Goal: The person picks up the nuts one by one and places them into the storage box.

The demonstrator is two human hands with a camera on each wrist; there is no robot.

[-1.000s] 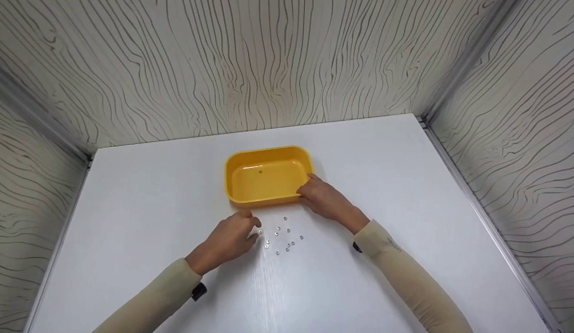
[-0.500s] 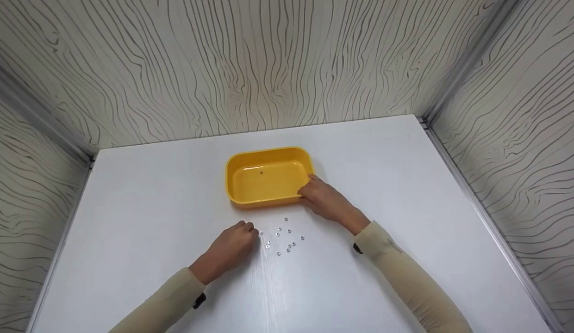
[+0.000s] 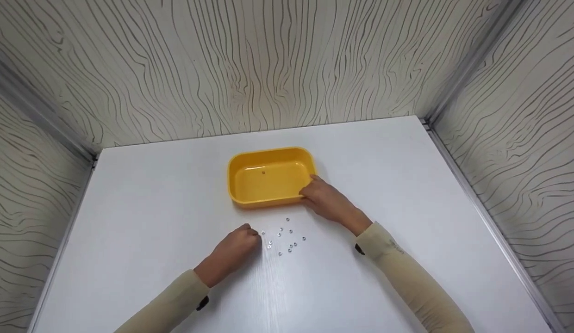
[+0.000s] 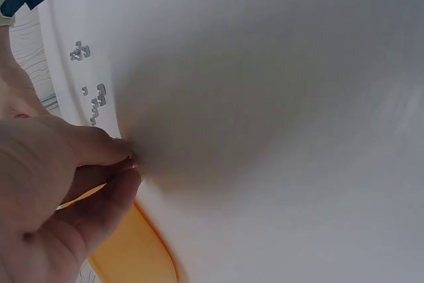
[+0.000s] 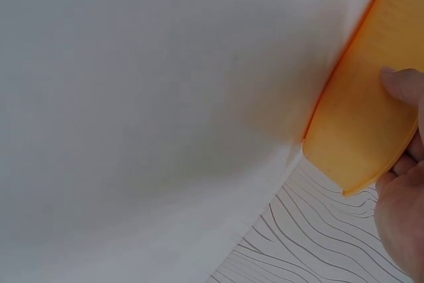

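Note:
My left hand [image 3: 233,252] is low over the table, left of a scatter of small metal nuts [image 3: 290,231]. In the left wrist view, its thumb and fingertips pinch a tiny shiny piece [image 4: 132,155], apparently one of these nuts and mostly hidden by the fingers. A yellow rectangular tub [image 3: 268,202] stands behind the scatter, with a single nut [image 3: 263,172] on its floor. My right hand [image 3: 331,201] grips the tub's near right corner. Seen from the right wrist, the thumb presses the outer wall [image 5: 358,111] while the other fingers curl over the rim.
The white table [image 3: 375,162] carries the tub and the nuts. Wood-patterned panels [image 3: 268,64] enclose it at the back and on both sides, with grey metal rails [image 3: 472,60] at the corners.
My left thumb and fingers, spread apart at first, have come together, and the hand has drawn back slightly toward me. My right hand keeps its grip on the tub, which stays in place.

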